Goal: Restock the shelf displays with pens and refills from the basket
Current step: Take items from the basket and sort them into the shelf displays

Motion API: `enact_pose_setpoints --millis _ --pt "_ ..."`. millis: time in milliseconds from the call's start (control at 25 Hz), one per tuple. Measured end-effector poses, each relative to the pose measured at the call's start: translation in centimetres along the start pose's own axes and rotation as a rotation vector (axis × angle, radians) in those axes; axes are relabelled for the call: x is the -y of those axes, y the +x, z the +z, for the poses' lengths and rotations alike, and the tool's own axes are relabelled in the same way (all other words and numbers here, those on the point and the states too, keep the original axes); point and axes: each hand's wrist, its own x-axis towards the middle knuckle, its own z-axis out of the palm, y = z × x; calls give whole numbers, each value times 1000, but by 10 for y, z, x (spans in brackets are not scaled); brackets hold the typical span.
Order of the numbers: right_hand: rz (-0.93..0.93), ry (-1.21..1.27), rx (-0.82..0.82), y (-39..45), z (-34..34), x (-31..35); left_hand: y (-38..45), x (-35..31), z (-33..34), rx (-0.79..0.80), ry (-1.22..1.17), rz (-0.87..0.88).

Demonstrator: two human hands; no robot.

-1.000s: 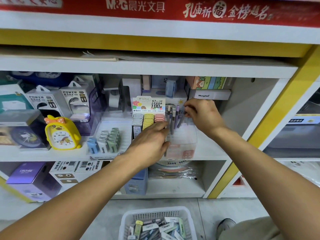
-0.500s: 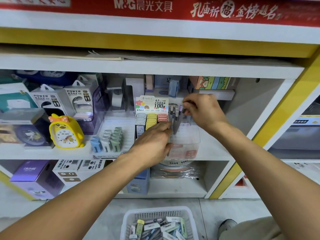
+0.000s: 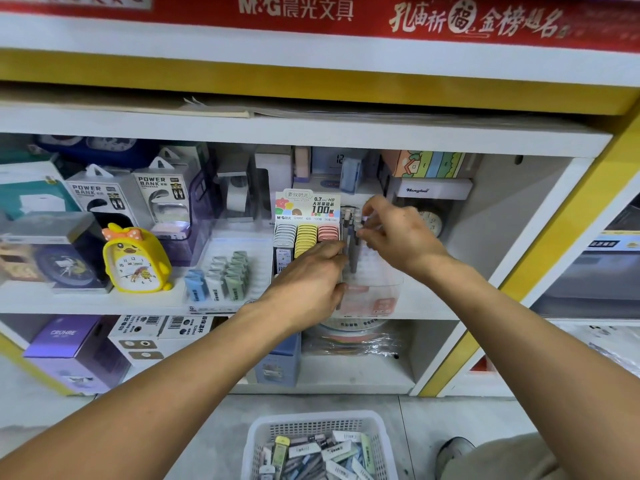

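A clear plastic pen holder (image 3: 377, 292) stands on the middle shelf, with several grey and purple pens (image 3: 352, 237) upright at its left side. My left hand (image 3: 311, 282) grips the holder's left wall and the lower part of the pens. My right hand (image 3: 394, 233) pinches the tops of the pens from the right. Left of them stands a lead refill display (image 3: 306, 233) with white, yellow and pink cases. On the floor below is a white basket (image 3: 256, 441) holding several refill packs and pens.
A yellow chick clock (image 3: 135, 261) and a tray of small blue and green cases (image 3: 221, 278) sit to the left on the same shelf (image 3: 436, 306). Power bank boxes (image 3: 162, 199) stand behind. Boxes fill the lower shelf. My shoe (image 3: 453, 448) is by the basket.
My right hand has shifted slightly left and up over the pen tops. My left hand has stayed on the holder. The camera has moved a little nearer.
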Motion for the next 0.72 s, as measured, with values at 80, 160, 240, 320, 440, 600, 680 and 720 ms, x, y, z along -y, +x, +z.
enact_pose_setpoints --millis 80,160,240,320,440,600,680,720 --pt "59 20 -158 0 -13 2 -7 -3 -8 -77 -4 38" --pt "103 190 -251 -7 -24 12 -17 -5 -17 -160 -5 58" --pt "36 374 -147 -23 -24 32 -28 -4 -22 -92 -2 2" --pt "-114 330 151 -41 -13 50 -36 0 -20 124 3 -100" --pt "-254 -111 658 -88 52 58 -77 10 15 573 13 -173" --pt "-111 -354 1065 -149 158 19 -123 27 91 911 107 -240" --pt "16 -322 1100 -178 201 -9 -139 29 129 896 103 -274" --pt "79 -300 1093 -193 220 -23 -149 30 152 910 86 -298"
